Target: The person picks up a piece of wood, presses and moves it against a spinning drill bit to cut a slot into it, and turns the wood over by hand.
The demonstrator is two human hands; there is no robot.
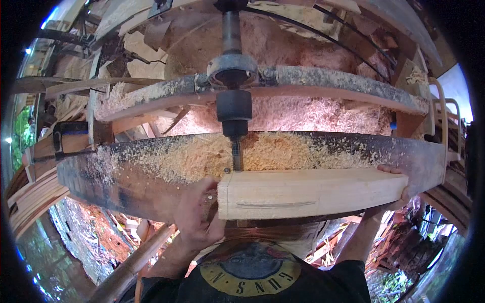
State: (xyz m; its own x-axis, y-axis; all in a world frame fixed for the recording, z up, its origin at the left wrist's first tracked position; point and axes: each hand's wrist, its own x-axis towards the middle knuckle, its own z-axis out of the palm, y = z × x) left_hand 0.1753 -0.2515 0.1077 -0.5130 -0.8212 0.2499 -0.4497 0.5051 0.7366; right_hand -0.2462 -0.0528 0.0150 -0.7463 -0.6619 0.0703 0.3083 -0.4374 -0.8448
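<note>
A pale wooden block (308,192) lies across the front of the dark work board (126,194). My left hand (198,214) is at the block's left end, its fingers bent and apart, somewhat blurred. At the right end, my right hand (399,189) grips the block, with fingertips over the back edge and the rest mostly hidden behind it. A dark chuck with a bit (236,154) points down at the block's back left edge. Dark lines mark the block's left end and front face.
Sawdust (192,154) is heaped along the board around the bit. Behind it runs a dusty wooden beam (333,83) with a metal ring (232,70) around the spindle. A black clamp (63,139) stands at the left, and wood strips lie on both sides.
</note>
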